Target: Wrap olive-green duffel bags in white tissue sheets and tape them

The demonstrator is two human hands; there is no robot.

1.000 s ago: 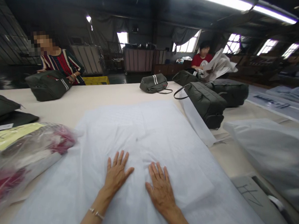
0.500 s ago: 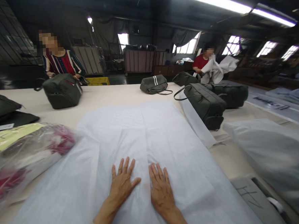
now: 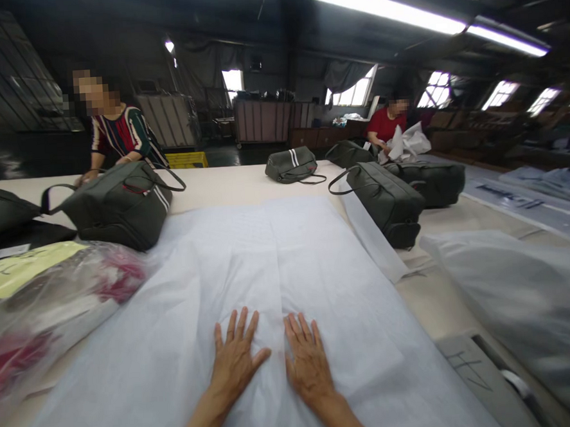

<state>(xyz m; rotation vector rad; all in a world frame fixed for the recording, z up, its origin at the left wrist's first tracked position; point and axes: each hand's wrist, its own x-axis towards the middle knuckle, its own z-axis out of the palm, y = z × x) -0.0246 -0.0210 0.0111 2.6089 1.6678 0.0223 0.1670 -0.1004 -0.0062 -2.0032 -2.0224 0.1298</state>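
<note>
A large pale white sheet (image 3: 239,255), thin and slightly creased, lies spread across the table in front of me. My left hand (image 3: 236,358) rests flat on it with the fingers spread and the thumb pointing right. Close beside it, my right hand (image 3: 307,360) also lies flat on the sheet, its fingers stretched forward and closer together. A seam or fold line runs up the sheet between both hands. Neither hand holds anything. A bracelet circles my left wrist.
A dark green bag (image 3: 120,204) stands at the sheet's far left corner, by a person in a striped top (image 3: 120,133). More bags (image 3: 385,201) stand right. A clear plastic bag (image 3: 68,304) lies left, a grey tape dispenser-like box (image 3: 472,363) right. Another person (image 3: 383,127) handles white material.
The co-worker at left has moved the dark green bag nearer, onto the sheet's far left corner. The person in red has lowered the white material. My hands stay nearly in place.
</note>
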